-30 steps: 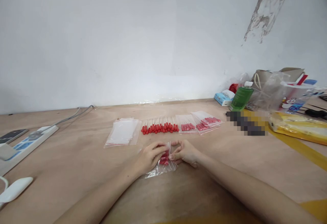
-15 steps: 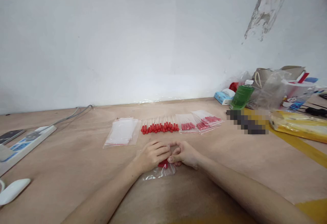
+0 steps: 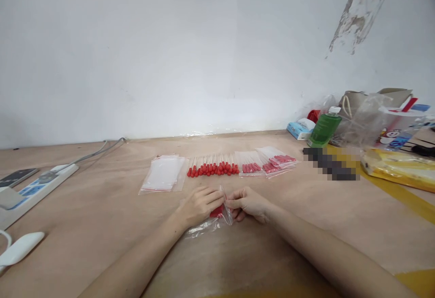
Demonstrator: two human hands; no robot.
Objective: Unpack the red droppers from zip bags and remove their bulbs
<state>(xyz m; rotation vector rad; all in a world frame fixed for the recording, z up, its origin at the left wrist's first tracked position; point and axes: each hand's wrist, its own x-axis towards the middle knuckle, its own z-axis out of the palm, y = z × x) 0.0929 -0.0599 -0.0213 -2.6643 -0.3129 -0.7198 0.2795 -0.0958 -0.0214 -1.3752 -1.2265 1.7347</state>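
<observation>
A clear zip-lock bag (image 3: 203,230) with red pieces (image 3: 217,211) inside lies on the table between my hands. My left hand (image 3: 201,205) rests over its left part, the fingers together and curled on the plastic. My right hand (image 3: 248,203) pinches the bag's right edge between thumb and index finger. Just beyond is a row of thin clear droppers with red bulbs (image 3: 212,168). To its left sits a stack of flat zip-lock bags (image 3: 161,173). On its right, filled bags (image 3: 251,167) with red ends inside partly overlap.
At left are a power strip (image 3: 44,193), a phone (image 3: 17,178) and a white plug-like device (image 3: 25,248). A green bottle (image 3: 324,128), a tissue pack (image 3: 299,130), a cup (image 3: 390,130) and a yellow package (image 3: 401,168) stand or lie at right. A wall closes the back.
My right thumb and fingers have closed on the bag's edge, which now stands up more between my hands. The view has shifted slightly.
</observation>
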